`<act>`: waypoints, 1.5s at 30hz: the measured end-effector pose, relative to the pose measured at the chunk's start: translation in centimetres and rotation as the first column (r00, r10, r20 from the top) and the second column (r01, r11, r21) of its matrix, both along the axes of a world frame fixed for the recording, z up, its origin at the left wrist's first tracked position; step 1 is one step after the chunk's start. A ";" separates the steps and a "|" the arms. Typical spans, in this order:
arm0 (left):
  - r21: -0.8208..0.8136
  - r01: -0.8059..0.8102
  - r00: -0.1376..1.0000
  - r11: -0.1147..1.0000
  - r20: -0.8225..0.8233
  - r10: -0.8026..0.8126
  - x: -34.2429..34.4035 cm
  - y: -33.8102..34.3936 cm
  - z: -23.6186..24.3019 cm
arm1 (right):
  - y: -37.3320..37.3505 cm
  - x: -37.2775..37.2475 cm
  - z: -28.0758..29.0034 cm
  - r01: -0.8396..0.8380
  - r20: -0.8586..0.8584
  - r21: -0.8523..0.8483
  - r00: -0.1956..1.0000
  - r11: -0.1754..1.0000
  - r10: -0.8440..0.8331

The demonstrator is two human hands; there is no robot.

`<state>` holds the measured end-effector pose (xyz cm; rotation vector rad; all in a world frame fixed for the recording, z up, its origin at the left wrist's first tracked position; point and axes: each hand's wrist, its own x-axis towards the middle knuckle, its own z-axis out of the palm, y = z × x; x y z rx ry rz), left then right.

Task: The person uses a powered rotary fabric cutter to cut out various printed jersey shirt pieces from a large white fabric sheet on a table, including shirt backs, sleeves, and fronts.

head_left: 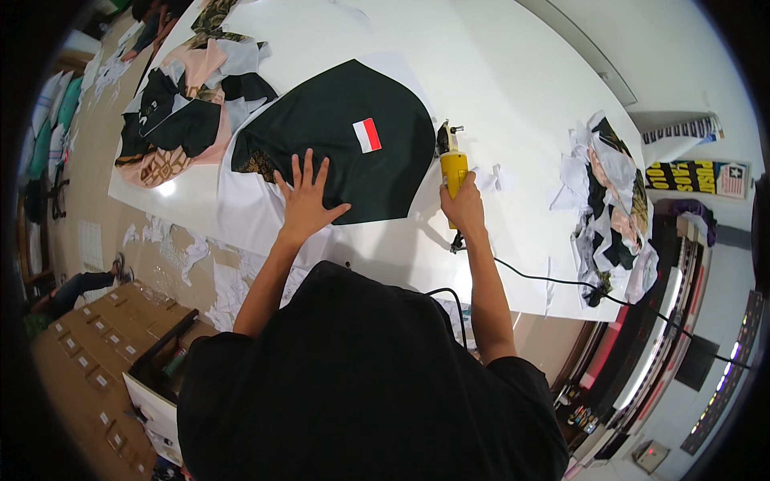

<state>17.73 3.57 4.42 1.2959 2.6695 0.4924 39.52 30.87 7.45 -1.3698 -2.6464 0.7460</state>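
Observation:
A dark green cut fabric piece [361, 176] with a curved right edge lies flat on the white table [513, 48]. It bears a small red and white patch [367, 135], and a patterned gold bit shows at its left corner. My left hand [307, 200] is spread flat on the fabric's lower left part, holding nothing. My right hand [464, 204] is wrapped round the yellow body of a handheld electric fabric cutter [453, 170]. The cutter stands just right of the fabric's curved edge, its dark head pointing away from me. White material lies beneath the green piece.
Mixed cut fabric pieces [184, 112] are heaped at the table's left. Another pile of scraps [613, 208] lies at the right edge. The cutter's black cord [545, 279] runs off to the right. White scraps [192, 252] litter the floor, near cardboard boxes [96, 361]. Other people are partly visible at left.

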 end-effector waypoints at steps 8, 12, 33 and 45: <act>0.096 0.057 0.998 0.994 0.030 -0.060 5.4 2.5 -1.4 | 4.9 -0.7 -0.3 -0.144 0.011 -0.009 0.990 0.990 0.144; 0.121 0.088 0.995 0.989 0.038 -0.093 7.7 3.4 -2.4 | 7.0 -1.3 -0.3 -0.214 0.011 -0.019 0.977 0.977 0.215; -0.016 0.022 1.000 1.000 0.018 -0.022 9.2 4.6 -2.7 | 14.9 -7.8 1.1 -0.470 0.139 -0.084 0.868 0.879 0.477; -0.072 0.008 0.999 0.997 0.046 -0.004 8.9 4.9 -2.2 | 18.0 -12.5 1.6 -0.594 0.151 -0.106 0.783 0.798 0.603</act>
